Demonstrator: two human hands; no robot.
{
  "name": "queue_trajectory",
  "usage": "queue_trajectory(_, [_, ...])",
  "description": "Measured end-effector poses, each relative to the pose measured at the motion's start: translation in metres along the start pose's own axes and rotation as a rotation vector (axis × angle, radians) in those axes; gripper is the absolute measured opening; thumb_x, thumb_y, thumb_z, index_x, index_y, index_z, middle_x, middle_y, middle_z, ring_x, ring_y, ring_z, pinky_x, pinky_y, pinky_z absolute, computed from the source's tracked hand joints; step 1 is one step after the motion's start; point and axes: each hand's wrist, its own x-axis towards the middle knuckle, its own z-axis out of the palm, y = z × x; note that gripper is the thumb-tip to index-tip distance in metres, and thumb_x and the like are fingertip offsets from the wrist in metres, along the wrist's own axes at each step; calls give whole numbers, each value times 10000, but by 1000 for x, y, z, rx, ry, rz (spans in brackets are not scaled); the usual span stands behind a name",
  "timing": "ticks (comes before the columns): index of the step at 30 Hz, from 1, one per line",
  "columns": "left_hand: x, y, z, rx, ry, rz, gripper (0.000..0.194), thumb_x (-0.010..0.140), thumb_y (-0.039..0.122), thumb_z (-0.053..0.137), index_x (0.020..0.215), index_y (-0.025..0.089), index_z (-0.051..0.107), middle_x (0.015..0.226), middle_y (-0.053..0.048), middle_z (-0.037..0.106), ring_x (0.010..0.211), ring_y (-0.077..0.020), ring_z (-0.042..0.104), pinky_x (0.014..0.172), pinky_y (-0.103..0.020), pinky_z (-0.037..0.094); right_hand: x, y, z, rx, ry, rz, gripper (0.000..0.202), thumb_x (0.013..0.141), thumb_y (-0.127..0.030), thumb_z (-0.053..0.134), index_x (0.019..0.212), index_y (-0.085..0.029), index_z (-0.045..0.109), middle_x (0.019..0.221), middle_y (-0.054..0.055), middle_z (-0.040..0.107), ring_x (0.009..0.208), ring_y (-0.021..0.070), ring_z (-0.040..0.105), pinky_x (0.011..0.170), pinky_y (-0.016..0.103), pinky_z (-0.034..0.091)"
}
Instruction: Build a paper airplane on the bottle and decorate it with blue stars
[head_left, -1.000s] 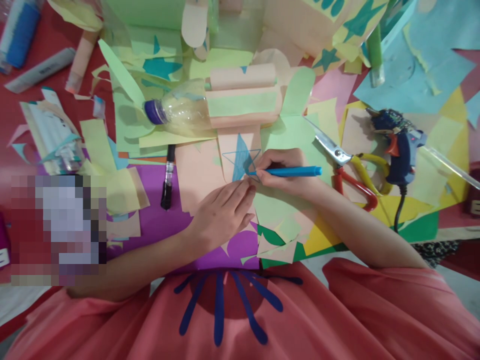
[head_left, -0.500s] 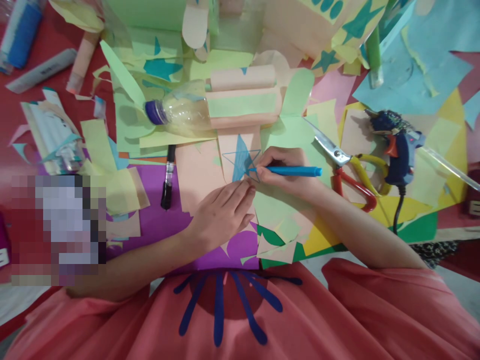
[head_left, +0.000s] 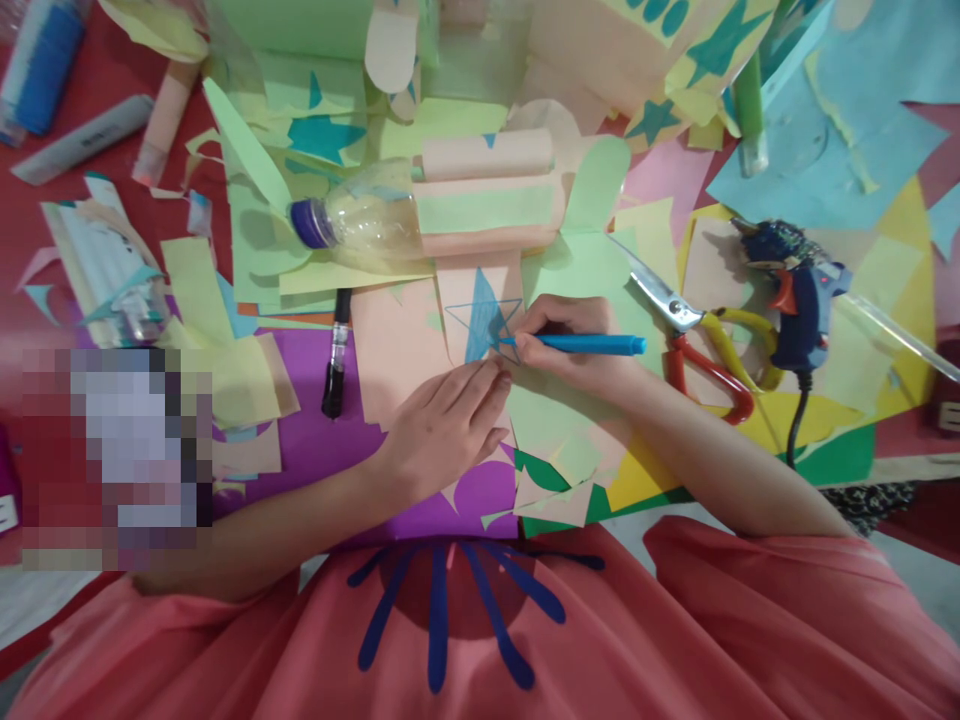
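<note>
My right hand point(head_left: 567, 340) pinches a blue marker point(head_left: 600, 344), its tip touching a star point(head_left: 480, 318) drawn on a pale peach paper point(head_left: 450, 275). The star's left and middle parts are coloured blue, while its right points show only an outline. Flat on the paper just below the drawing lies my left hand point(head_left: 446, 425), fingers stretched out and holding nothing. Above the drawing, a clear plastic bottle point(head_left: 375, 215) with a purple cap rests on its side, wrapped in peach and green paper.
Scissors point(head_left: 682, 315) with red and yellow handles lie to the right, beside a blue glue gun point(head_left: 802, 300). A black marker point(head_left: 337, 355) lies left of the peach paper. Paper scraps point(head_left: 555, 495) and coloured sheets point(head_left: 832, 150) cover much of the table.
The blue marker and my right hand have shifted only very slightly over the star. My left hand stays in place.
</note>
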Motion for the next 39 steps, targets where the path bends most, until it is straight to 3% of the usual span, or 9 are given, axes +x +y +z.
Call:
queue_trajectory(4, [0, 0, -1, 15, 1, 1, 320, 964, 241, 466, 1161, 46, 626, 1115, -166, 718, 1039, -240, 679, 874, -330, 556, 0, -2, -1, -1, -51, 17, 197, 782, -237, 555, 625, -210, 440, 569, -43, 441, 544, 83, 378, 539, 266, 347])
queue_trajectory(9, [1, -1, 0, 13, 28, 6, 306, 957, 230, 475, 1144, 42, 628, 1123, -177, 712, 1026, -243, 678, 858, -334, 555, 1, -2, -2, -1, -97, 22, 201, 773, -235, 535, 612, -210, 418, 560, -47, 420, 541, 79, 373, 533, 266, 319])
queue_trajectory(14, [1, 0, 1, 11, 15, 7, 311, 956, 225, 467, 1153, 42, 624, 1106, -169, 716, 1026, -244, 678, 861, -335, 553, 1, -2, -2, 3, -68, 33, 195, 784, -233, 554, 623, -203, 449, 571, -41, 456, 547, 78, 385, 534, 261, 338])
queue_trajectory(21, [-1, -1, 1, -21, -24, 0, 333, 961, 239, 478, 1198, 39, 601, 1135, -180, 697, 1084, -251, 654, 898, -344, 544, 1, 2, 0, 15, 33, -6, 173, 804, -245, 598, 653, -192, 532, 640, 2, 606, 599, 107, 547, 582, 269, 427])
queue_trajectory(27, [-3, -1, 1, -27, -38, -4, 344, 963, 244, 479, 1216, 39, 591, 1162, -187, 687, 1109, -254, 641, 909, -349, 540, 1, 2, 3, 58, 88, 6, 192, 798, -250, 616, 635, -195, 529, 577, -14, 582, 527, 100, 524, 521, 256, 426])
queue_trajectory(39, [-1, -1, 2, 0, -7, 4, 330, 960, 237, 472, 1184, 33, 604, 1118, -173, 705, 1071, -247, 660, 893, -335, 540, 0, 3, 1, 23, 67, -2, 205, 812, -273, 612, 643, -195, 527, 603, -12, 596, 561, 94, 527, 551, 259, 428])
